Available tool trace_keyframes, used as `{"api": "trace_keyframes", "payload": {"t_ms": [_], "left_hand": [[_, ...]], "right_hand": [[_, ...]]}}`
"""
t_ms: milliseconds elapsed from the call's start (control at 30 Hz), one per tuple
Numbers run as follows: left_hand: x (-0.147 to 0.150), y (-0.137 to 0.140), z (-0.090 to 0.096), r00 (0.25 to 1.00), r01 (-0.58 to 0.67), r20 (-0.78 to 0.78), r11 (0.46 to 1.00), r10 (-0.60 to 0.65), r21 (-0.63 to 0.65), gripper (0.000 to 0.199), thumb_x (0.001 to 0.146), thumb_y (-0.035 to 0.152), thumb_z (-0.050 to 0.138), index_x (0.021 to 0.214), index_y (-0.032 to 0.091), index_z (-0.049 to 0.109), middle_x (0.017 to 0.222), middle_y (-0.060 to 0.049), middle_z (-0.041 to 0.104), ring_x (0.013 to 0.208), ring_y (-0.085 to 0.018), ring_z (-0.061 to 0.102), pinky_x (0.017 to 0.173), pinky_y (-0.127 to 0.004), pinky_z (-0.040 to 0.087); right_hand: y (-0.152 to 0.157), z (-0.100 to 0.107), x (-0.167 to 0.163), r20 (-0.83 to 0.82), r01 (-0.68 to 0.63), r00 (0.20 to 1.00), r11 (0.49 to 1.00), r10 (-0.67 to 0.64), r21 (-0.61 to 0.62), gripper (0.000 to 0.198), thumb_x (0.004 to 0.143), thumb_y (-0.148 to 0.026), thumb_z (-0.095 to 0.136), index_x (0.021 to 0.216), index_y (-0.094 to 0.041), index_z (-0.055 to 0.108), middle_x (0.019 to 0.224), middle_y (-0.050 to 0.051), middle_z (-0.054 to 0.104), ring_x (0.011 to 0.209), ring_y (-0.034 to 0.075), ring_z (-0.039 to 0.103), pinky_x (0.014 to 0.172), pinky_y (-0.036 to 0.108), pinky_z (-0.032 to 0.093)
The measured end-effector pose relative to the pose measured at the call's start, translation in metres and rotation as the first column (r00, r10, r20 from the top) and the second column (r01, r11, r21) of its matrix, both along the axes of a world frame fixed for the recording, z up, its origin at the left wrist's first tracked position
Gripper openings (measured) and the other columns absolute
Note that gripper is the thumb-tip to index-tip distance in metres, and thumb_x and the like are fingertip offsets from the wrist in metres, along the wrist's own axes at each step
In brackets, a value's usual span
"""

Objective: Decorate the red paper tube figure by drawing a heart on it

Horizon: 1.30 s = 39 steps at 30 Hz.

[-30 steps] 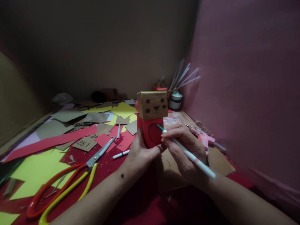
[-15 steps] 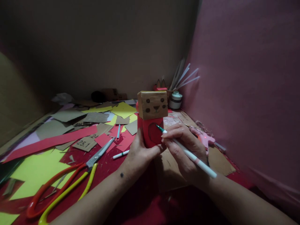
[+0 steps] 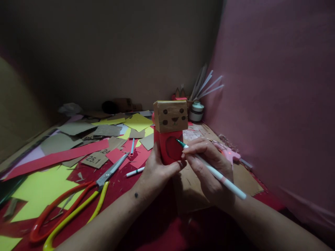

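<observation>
A small cardboard animal figure (image 3: pixel 171 116) stands upright in front of me, with a boxy brown head bearing drawn spots, nose and mouth. Its red body (image 3: pixel 171 146) carries a dark outlined round shape. My left hand (image 3: pixel 158 170) is wrapped around the lower body, thumb across the front. In my right hand (image 3: pixel 209 167) is a white felt-tip pen (image 3: pixel 213 170) with a green tip, pinched between thumb and fingers. The tip is at the upper right of the round outline; whether it touches the surface I cannot tell.
Scissors (image 3: pixel 102 181) with red and yellow handles lie open at the left among yellow paper (image 3: pixel 44 188) and cardboard scraps (image 3: pixel 95 158). A pen cap (image 3: pixel 134 171) rests near my left wrist. At right are a pink glue gun (image 3: pixel 231 153), a lidded jar (image 3: pixel 196 111) and white sticks (image 3: pixel 209 85).
My right hand and the pen have shifted slightly to the right. The figure's head has tipped a little, while my left hand keeps its hold.
</observation>
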<state>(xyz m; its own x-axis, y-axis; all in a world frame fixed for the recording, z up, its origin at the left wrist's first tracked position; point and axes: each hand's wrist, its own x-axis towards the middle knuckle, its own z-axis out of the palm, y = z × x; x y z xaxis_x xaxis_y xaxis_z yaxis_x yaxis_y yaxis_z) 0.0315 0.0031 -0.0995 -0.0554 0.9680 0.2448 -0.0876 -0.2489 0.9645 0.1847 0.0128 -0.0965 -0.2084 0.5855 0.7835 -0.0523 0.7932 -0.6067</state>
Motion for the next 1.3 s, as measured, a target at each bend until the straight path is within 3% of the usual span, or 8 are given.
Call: {"api": "trace_keyframes", "payload": {"t_ms": [233,533,733,933,1133,1300], "left_hand": [[-0.0006,0.0006,-0.0042,0.999,-0.027,-0.03,1.0,0.027,-0.005,0.049,0.067,0.028,0.086,0.106,0.018,0.058,0.097,-0.005,0.071,0.09,-0.023,0.065,0.08,-0.038,0.057],[-0.0013,0.002,-0.0027,0.997,0.04,0.061,0.998,-0.042,0.042,0.043,0.068,0.025,0.087,0.101,0.02,0.061,0.098,-0.002,0.073,0.093,-0.021,0.068,0.083,-0.033,0.059],[-0.0009,0.002,-0.0049,0.998,0.007,0.061,0.999,-0.009,0.035,0.039,0.071,0.024,0.086,0.103,0.02,0.064,0.104,-0.003,0.074,0.096,-0.021,0.068,0.085,-0.033,0.059],[-0.0008,0.0017,-0.0045,0.998,0.026,0.061,1.0,-0.027,0.009,0.046,0.07,0.025,0.086,0.109,0.02,0.061,0.104,-0.004,0.074,0.1,-0.023,0.069,0.086,-0.034,0.058],[-0.0001,-0.0007,-0.001,0.999,-0.004,0.036,0.997,0.006,-0.071,0.053,0.068,0.034,0.089,0.109,0.019,0.059,0.099,-0.004,0.072,0.091,-0.023,0.067,0.08,-0.036,0.058],[0.0008,-0.0013,0.0017,0.997,0.02,0.072,0.999,-0.019,-0.025,0.054,0.067,0.034,0.091,0.108,0.021,0.059,0.1,-0.004,0.073,0.093,-0.025,0.068,0.083,-0.038,0.058]], "right_hand": [[0.0002,0.0021,-0.0021,0.007,-0.011,1.0,1.0,0.011,0.028,0.02,0.096,-0.005,0.058,0.104,-0.02,0.069,0.096,0.0,0.062,0.087,0.012,0.059,0.077,0.028,0.049],[0.002,0.0014,-0.0002,0.034,-0.032,0.999,0.999,0.031,0.034,0.02,0.097,-0.006,0.059,0.106,-0.021,0.068,0.097,-0.001,0.063,0.087,0.012,0.06,0.08,0.029,0.051],[0.0011,0.0042,-0.0015,0.026,-0.029,0.999,0.998,0.027,0.057,0.021,0.096,-0.004,0.059,0.107,-0.02,0.068,0.097,0.0,0.062,0.088,0.012,0.06,0.08,0.03,0.051],[0.0003,0.0062,-0.0033,0.032,-0.011,0.999,0.998,0.009,0.055,0.021,0.095,-0.004,0.059,0.105,-0.021,0.068,0.095,0.0,0.061,0.088,0.013,0.059,0.079,0.03,0.051],[0.0011,0.0014,-0.0015,0.003,-0.023,1.0,0.999,0.023,0.025,0.022,0.096,-0.006,0.058,0.104,-0.023,0.068,0.094,0.001,0.061,0.085,0.015,0.059,0.078,0.033,0.051],[0.0008,-0.0018,0.0029,0.027,-0.018,0.999,1.0,0.018,-0.021,0.019,0.097,-0.009,0.059,0.106,-0.024,0.068,0.096,0.002,0.063,0.087,0.017,0.061,0.081,0.036,0.052]]}}
